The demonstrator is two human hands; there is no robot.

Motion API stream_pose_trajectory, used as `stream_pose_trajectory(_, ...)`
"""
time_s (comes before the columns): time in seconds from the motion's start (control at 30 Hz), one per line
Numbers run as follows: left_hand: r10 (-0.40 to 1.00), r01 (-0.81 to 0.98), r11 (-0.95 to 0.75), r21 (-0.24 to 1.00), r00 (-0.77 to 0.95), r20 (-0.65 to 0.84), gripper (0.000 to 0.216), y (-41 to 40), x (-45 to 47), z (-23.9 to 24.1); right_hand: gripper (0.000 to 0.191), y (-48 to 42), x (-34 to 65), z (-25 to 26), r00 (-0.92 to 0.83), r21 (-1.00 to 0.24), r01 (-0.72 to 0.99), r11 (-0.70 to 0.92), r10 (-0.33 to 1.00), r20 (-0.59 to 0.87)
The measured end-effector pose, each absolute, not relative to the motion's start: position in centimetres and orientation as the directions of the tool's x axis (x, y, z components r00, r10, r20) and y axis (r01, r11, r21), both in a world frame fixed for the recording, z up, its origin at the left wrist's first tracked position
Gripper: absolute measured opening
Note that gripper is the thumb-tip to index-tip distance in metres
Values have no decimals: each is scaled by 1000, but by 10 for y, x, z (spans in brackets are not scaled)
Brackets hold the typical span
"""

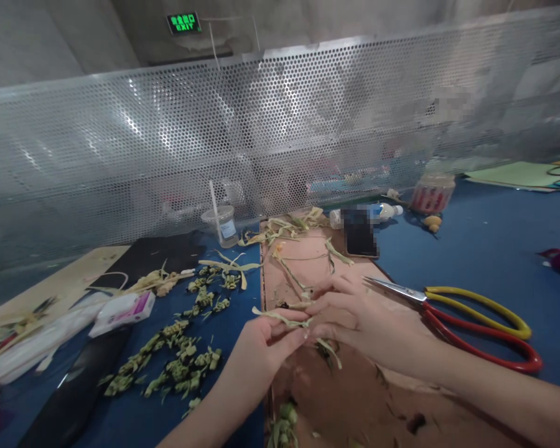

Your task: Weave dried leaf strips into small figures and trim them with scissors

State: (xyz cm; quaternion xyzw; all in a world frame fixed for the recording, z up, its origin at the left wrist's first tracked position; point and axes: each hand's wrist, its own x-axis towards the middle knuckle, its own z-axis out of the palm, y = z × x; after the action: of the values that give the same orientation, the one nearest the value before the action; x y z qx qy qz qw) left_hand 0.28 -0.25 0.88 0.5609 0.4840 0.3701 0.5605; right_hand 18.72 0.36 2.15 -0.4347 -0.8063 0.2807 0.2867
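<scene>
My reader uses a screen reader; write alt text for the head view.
Two bare hands, left hand and right hand, pinch a pale leaf strip between them over a brown board. Small green woven pieces lie scattered on the blue table at left; red-and-yellow scissors lie at right.

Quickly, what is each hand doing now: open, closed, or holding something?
Left hand: closed, pinching a pale leaf strip.
Right hand: fingers closed on the same leaf strip.
</scene>
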Motion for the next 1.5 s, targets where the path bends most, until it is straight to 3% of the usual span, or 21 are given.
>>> stream_pose_trajectory(0.2, 943, 205, 44, 978, 315, -109, 21, -2, -1, 2, 15, 3, 186, 23, -468, -602, 636, 483, 862, 196)
stream_pose_trajectory(0.4, 932, 259, 40, 965, 338, -129, 17, 2, -1, -3, 8, 2, 186, 17, -487, -716, 513, 474, 847, 213)
stream_pose_trajectory(0.77, 934, 282, 51, 958, 327, -146, 15, 1, -2, -7, 5, 7, 181, -2, -464, -756, 395, 521, 824, 325)
stream_pose_trajectory(0.93, 933, 274, 74, 959, 322, -163, 16, 1, 0, -2, 8, 8, 182, 3, -440, -840, 358, 407, 867, 232)
stream_pose_trajectory(1.07, 938, 280, 45, 959, 318, -137, 14, 3, 1, 1, 10, 6, 184, 18, -368, -845, 444, 296, 921, 129)
stream_pose_trajectory(1.17, 936, 228, 27, 973, 337, -105, 14, 3, 0, -2, 11, 3, 180, 24, -285, -843, 508, 175, 958, 27)
stream_pose_trajectory(1.23, 930, 172, 36, 984, 354, -96, 16, 2, 0, -5, 12, 2, 176, 20, -263, -880, 459, 122, 965, -4)
stream_pose_trajectory(1.37, 931, 100, 99, 990, 342, -128, 20, 0, 1, -5, 15, 2, 170, 2, -362, -951, 232, 206, 925, 112)
stream_pose_trajectory(1.5, 959, 113, 101, 988, 253, -127, 15, 3, 0, 1, 24, 2, 174, 4, -380, -925, 292, 244, 917, 122)
